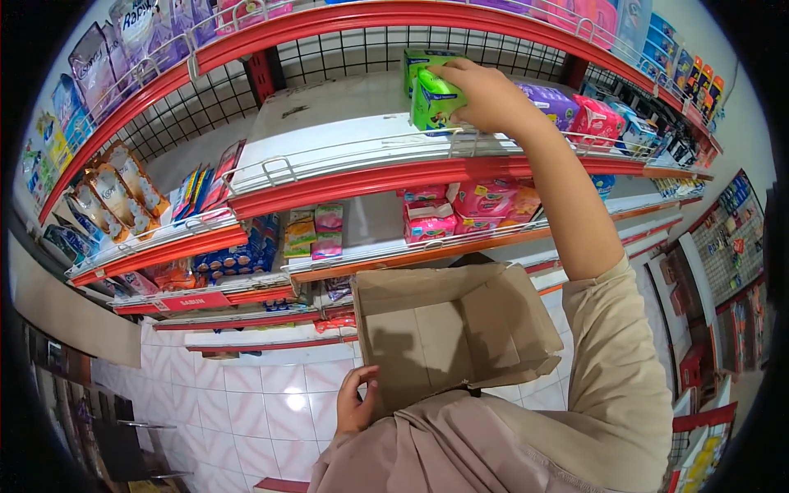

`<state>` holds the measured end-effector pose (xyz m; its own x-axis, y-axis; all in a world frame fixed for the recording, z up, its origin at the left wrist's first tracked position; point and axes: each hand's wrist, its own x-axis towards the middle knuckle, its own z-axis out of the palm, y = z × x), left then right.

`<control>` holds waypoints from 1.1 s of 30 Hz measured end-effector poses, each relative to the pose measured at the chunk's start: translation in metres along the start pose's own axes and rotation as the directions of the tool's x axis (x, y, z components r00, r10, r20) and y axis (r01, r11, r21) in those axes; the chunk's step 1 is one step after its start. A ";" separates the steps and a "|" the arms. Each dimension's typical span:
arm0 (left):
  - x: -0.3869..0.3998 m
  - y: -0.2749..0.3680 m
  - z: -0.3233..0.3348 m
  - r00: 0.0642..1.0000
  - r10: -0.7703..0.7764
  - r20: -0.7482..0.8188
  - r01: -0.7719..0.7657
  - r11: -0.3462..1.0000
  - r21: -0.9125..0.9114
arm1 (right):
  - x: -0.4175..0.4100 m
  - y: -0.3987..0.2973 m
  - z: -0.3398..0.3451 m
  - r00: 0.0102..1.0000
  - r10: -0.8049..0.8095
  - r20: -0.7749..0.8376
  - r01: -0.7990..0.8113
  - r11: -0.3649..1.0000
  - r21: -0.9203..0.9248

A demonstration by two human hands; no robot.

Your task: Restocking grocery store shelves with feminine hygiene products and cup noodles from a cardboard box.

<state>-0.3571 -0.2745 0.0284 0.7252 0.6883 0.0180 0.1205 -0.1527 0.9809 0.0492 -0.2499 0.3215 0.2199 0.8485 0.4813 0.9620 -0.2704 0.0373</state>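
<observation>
My right hand (490, 95) reaches over the upper shelf and grips a bright green packet (434, 105) from above, its fingers on the top and side. Another green packet (414, 61) stands directly behind it. My left hand (357, 399) holds the left wall of an open cardboard box (425, 336), thumb and fingers at its near left edge. The box is below the shelf, close to my body, and shows no goods inside. To the right of my right hand are a purple packet (551, 106) and a pink packet (596, 120) on the same shelf.
A white wire rail (370, 143) runs along the front of the shelf. The shelf below holds pink packets (428, 222) and small boxes (328, 231). Brown-orange pouches (117, 191) stand at the left. Overhead is a red-edged shelf (345, 26) with pouches. White tiled floor (277, 407) lies beneath.
</observation>
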 end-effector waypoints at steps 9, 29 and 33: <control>0.000 -0.009 -0.002 0.998 -0.057 -0.024 0.056 0.998 -0.014 | 0.027 0.010 0.008 0.993 0.019 0.119 -0.013 0.999 -0.046; 0.010 -0.007 -0.003 0.966 -0.259 -0.011 0.252 0.946 -0.204 | -0.067 -0.134 0.129 0.822 -0.129 0.555 -0.014 0.969 0.246; 0.001 -0.001 0.000 0.977 -0.207 -0.044 0.192 0.954 -0.230 | 0.003 -0.114 0.227 0.978 0.206 0.036 -0.204 0.902 0.381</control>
<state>-0.3565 -0.2736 0.0272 0.6540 0.7355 -0.1770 0.0980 0.1496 0.9839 -0.0229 -0.1132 0.1201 0.4188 0.7907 0.4465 0.8843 -0.2434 -0.3985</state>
